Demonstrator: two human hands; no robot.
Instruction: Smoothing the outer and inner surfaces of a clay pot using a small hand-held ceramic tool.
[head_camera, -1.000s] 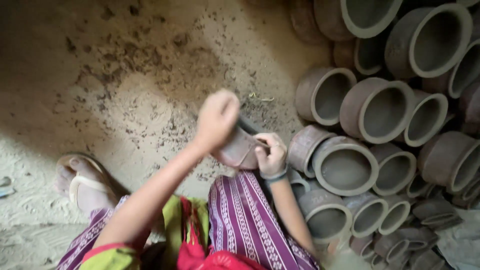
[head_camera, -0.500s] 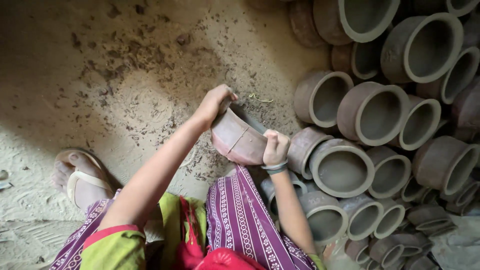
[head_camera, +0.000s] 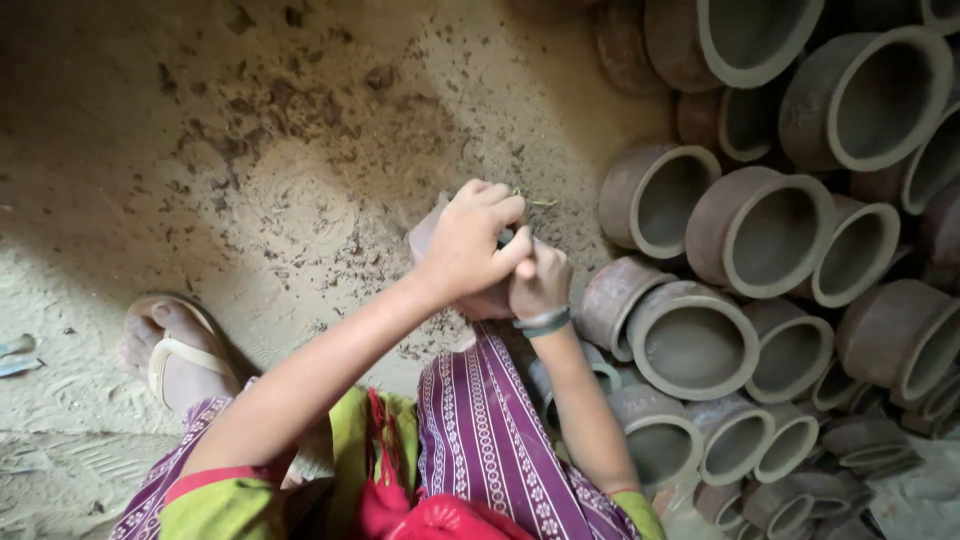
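Held thing: a small unfired clay pot (head_camera: 432, 238), brownish grey, held just above the knee in purple striped cloth (head_camera: 480, 420); only a slice of its wall shows at about 9 o'clock of the hands, the rest is hidden.
Left hand (head_camera: 470, 245): closed over the top of the pot, fingers curled down across it, thumb pressing toward the other hand.
Right hand (head_camera: 540, 282): gripping the pot's side at 4 o'clock of the left hand and touching it; a grey bangle (head_camera: 542, 321) sits on the wrist.
Handling, as a judgement: stiff but brittle, likely to chip at the rim or crack under a pinch; matte and dusty, so not slippery; light enough for one palm. Best held with broad palm contact on the body wall, not by the thin lip.
Surroundings: a stack of similar clay pots (head_camera: 760, 235) lying on their sides from 1 to 5 o'clock, mouths facing the camera, the nearest just beside the right wrist.
Ground: sandy earth floor (head_camera: 150, 150) strewn with dark clay scrapings at 11 o'clock.
Foot: a sandalled foot (head_camera: 170, 350) at 8 o'clock, well apart from the hands.
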